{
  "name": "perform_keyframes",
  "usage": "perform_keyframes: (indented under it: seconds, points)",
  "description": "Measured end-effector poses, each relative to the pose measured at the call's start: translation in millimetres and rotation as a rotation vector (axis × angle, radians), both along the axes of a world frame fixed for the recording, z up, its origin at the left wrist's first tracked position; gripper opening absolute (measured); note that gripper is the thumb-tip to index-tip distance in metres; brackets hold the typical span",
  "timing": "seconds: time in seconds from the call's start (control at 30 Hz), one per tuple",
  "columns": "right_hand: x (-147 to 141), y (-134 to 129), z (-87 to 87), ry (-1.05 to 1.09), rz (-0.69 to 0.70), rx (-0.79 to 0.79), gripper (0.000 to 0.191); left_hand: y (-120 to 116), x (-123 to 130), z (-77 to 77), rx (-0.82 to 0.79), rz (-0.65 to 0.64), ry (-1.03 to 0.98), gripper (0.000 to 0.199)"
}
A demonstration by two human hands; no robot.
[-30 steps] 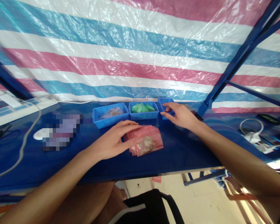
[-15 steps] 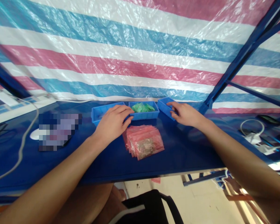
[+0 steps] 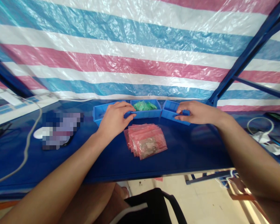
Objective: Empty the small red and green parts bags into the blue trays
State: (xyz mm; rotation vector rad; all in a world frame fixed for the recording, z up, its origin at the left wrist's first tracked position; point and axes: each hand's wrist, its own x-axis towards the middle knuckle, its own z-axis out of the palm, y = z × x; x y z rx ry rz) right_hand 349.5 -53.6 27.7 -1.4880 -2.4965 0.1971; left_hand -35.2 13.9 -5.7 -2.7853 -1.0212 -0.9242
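Three small blue plastic bins stand in a row at the back of the blue table. My left hand [image 3: 116,116] curls over the right end of the left bin [image 3: 100,111], thumb in front and fingers behind. The middle bin [image 3: 146,114] holds crumpled green plastic bags [image 3: 144,105]. At the right, my right hand [image 3: 198,112] grips the outer end of the right bin [image 3: 169,114] between thumb and fingers. That bin sits slightly angled, its left end close to the middle bin. In front lies a fanned stack of pink see-through bags [image 3: 147,141] with small contents I cannot make out.
On the left are a blurred-out phone-like object [image 3: 63,130], a white rounded object [image 3: 38,133] and a grey cable [image 3: 25,155]. White chargers and cables [image 3: 261,137] lie at the right. A striped plastic sheet [image 3: 130,56] hangs behind the blue table [image 3: 189,152].
The right bin has turned to lie more in line with the others, and my right hand has shifted right with its end. My left hand stays at the left bin. The view shifts slightly.
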Motion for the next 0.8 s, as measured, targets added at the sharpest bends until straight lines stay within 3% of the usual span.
perform_keyframes:
  seconds: [0.23,0.4,0.5,0.67,0.8]
  points:
    - [-4.5,0.8,-1.5,0.012,0.031,0.042,0.032,-5.9,3.8,-0.5,0.05,0.061,0.031,0.02]
    - [-21.3,-5.0,-4.2,0.204,-0.069,0.349,0.058,-13.5,3.1,5.1,0.071,0.029,-0.065,0.022]
    - [-30.4,-4.2,-10.4,0.353,-0.043,0.408,0.069,-18.5,2.3,9.9,0.103,0.024,-0.133,0.021]
    - [-35.6,3.5,-27.0,0.577,0.033,0.268,0.114,-30.9,6.6,19.2,0.11,-0.069,-0.263,0.019]
    - [-39.1,1.5,-23.5,0.784,0.068,0.134,0.121,-49.0,20.4,26.8,0.027,-0.183,-0.347,0.016]
